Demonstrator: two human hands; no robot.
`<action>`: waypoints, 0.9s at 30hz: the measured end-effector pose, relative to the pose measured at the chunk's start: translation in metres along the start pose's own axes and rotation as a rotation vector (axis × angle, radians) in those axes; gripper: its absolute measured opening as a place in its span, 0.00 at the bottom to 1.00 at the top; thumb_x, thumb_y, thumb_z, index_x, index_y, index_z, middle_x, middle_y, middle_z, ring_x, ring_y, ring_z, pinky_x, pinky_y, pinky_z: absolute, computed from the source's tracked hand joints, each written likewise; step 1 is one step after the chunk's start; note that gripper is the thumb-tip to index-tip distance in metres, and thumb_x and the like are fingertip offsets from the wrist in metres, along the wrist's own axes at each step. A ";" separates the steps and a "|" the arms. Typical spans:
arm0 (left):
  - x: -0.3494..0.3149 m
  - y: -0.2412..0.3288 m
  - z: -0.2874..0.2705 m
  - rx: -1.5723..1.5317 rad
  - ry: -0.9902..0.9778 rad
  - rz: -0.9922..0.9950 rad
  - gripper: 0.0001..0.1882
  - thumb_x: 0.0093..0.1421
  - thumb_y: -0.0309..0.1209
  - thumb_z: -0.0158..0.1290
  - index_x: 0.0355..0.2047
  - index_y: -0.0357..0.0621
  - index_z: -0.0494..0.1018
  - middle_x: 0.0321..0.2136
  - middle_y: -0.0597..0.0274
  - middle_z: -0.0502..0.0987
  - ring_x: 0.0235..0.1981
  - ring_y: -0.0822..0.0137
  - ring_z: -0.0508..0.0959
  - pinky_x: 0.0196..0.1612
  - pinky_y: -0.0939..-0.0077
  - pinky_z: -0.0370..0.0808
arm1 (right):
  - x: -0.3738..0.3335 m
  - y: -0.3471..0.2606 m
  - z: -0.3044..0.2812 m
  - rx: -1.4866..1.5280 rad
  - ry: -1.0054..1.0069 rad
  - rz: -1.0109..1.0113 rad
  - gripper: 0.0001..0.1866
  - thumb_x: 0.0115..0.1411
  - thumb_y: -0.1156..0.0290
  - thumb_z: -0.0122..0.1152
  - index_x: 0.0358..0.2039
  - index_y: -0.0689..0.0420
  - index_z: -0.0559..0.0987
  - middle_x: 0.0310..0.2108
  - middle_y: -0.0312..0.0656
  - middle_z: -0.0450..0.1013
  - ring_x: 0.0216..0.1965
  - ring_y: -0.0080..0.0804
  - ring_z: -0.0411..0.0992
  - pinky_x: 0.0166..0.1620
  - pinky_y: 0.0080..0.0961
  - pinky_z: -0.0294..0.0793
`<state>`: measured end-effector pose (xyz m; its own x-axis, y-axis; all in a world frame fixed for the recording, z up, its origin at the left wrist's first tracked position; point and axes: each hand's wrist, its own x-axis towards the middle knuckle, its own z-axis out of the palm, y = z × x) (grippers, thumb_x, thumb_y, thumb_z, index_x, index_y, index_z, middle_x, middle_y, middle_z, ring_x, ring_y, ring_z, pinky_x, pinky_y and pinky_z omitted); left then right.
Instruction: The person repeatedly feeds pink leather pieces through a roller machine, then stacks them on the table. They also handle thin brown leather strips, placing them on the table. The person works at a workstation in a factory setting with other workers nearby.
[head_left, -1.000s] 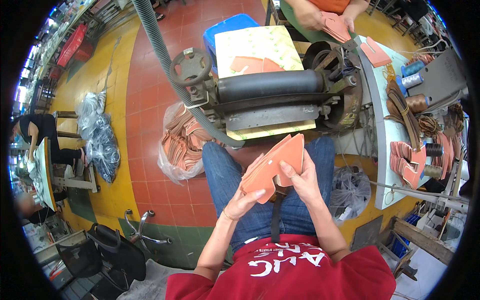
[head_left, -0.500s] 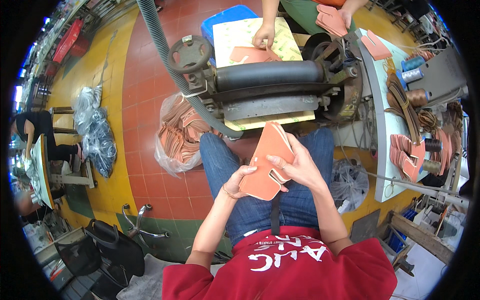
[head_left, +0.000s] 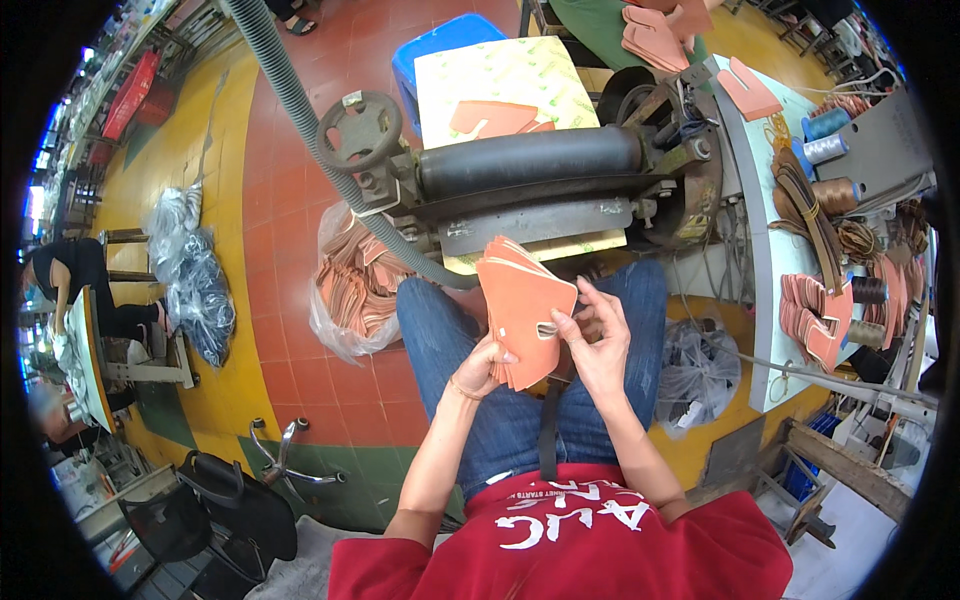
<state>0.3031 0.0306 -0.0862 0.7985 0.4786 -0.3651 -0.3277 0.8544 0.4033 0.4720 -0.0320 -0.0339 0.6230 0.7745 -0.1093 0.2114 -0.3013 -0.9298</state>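
Observation:
A fanned stack of orange leather-like cut pieces (head_left: 528,305), with a slot cut in its right side, is held above my lap. My left hand (head_left: 480,367) grips its lower left corner, thumb on top. My right hand (head_left: 602,338) is at the right edge, its thumb and fingertips closed on the pieces near the slot. Just beyond stands a roller machine with a dark roller (head_left: 530,163). Behind the roller, more orange pieces (head_left: 492,118) lie on a yellow printed sheet (head_left: 500,75).
A handwheel (head_left: 360,132) and a grey ribbed hose (head_left: 290,95) flank the machine's left. On the floor sits a plastic bag of orange pieces (head_left: 350,285). A side table (head_left: 765,345) at right carries thread spools (head_left: 835,195) and more pieces. A co-worker holds orange pieces (head_left: 655,38) at the far side.
The stack has turned more upright and fanned out. My right hand has shifted from over the stack to its right edge. The co-worker's hand has left the yellow sheet.

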 end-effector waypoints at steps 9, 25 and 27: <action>-0.001 -0.009 -0.013 -0.097 0.100 0.018 0.37 0.49 0.25 0.50 0.61 0.34 0.56 0.55 0.48 0.69 0.55 0.56 0.73 0.60 0.61 0.68 | 0.015 -0.003 -0.005 -0.075 -0.189 -0.145 0.08 0.56 0.75 0.67 0.31 0.62 0.75 0.31 0.39 0.71 0.26 0.23 0.76 0.23 0.18 0.69; -0.014 0.008 -0.032 -0.227 0.141 0.142 0.41 0.56 0.41 0.51 0.66 0.40 0.49 0.61 0.37 0.60 0.59 0.28 0.62 0.61 0.41 0.63 | 0.064 0.070 -0.007 0.759 -0.107 0.625 0.12 0.62 0.69 0.62 0.43 0.61 0.75 0.30 0.38 0.77 0.27 0.20 0.76 0.32 0.15 0.80; -0.019 0.008 -0.034 -0.232 0.152 0.114 0.42 0.56 0.40 0.51 0.66 0.38 0.47 0.60 0.35 0.60 0.58 0.27 0.63 0.60 0.43 0.65 | 0.066 0.073 0.003 0.818 -0.076 0.624 0.10 0.62 0.71 0.61 0.42 0.59 0.75 0.30 0.36 0.77 0.27 0.19 0.77 0.31 0.13 0.80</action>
<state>0.2682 0.0354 -0.1049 0.6707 0.5840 -0.4572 -0.5313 0.8085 0.2531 0.5262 -0.0008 -0.1098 0.3904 0.6520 -0.6500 -0.7282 -0.2132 -0.6513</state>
